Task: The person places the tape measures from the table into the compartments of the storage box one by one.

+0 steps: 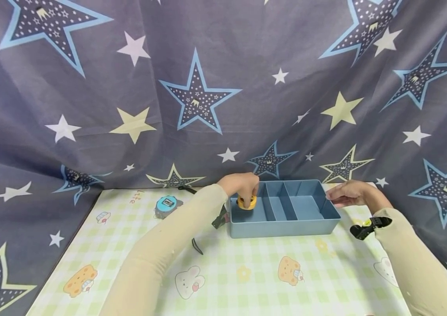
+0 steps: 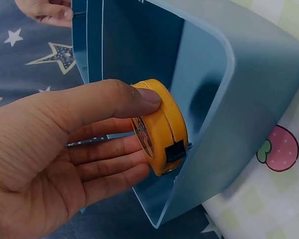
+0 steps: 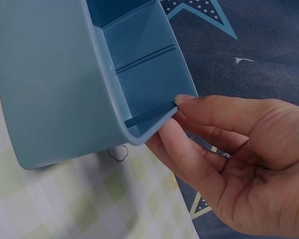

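Left hand (image 2: 50, 154) pinches yellow-orange tape measure (image 2: 164, 127): rounded case, black end tab, dark print on side face. It's in the leftmost compartment of the blue-grey organizer box (image 1: 282, 229). Right hand (image 1: 351, 193) pinches box's right-end rim. Star-print curtain (image 1: 211, 30) behind.

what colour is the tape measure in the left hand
The tape measure is orange-yellow; it shows best in the left wrist view.

A yellow, black-tabbed tape measure (image 2: 164, 124) is held at a divided blue box (image 1: 282, 229) — its leftmost compartment (image 1: 258, 214).
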Tool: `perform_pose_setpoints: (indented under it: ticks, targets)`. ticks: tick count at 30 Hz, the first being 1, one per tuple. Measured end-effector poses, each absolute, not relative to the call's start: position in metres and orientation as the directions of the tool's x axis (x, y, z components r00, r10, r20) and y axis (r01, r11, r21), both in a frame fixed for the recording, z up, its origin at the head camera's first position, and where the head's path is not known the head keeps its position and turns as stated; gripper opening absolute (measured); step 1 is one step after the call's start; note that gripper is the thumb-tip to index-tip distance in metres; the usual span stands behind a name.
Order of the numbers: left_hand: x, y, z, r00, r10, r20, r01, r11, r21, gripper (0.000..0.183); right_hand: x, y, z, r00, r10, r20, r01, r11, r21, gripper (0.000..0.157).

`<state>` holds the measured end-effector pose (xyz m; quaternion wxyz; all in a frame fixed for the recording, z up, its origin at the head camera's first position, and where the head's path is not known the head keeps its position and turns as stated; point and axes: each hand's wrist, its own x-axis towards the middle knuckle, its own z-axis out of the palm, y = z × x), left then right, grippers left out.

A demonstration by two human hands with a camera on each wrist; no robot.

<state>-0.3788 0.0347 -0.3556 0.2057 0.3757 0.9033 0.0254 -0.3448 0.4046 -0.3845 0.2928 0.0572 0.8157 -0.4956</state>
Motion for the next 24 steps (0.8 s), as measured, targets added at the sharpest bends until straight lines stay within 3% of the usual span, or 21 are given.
perform_pose_setpoints:
  ticks: [17,24]
  targets:
    - [-0.378,0.040,-0.353,-0.611,0.689,-0.390,0.712,0.694,0.111,0.015,-0.343,0.404,-0.386,-0.822,-0.189,-0.537,0.390,0.499,-0.774,0.054]
    - [-0.374,0.046,-0.348,-0.627,0.678,-0.385,0.720,0.693,0.048,0.027,-0.345,0.404,-0.385,-0.826,-0.189,-0.531,0.385,0.499,-0.776,0.051]
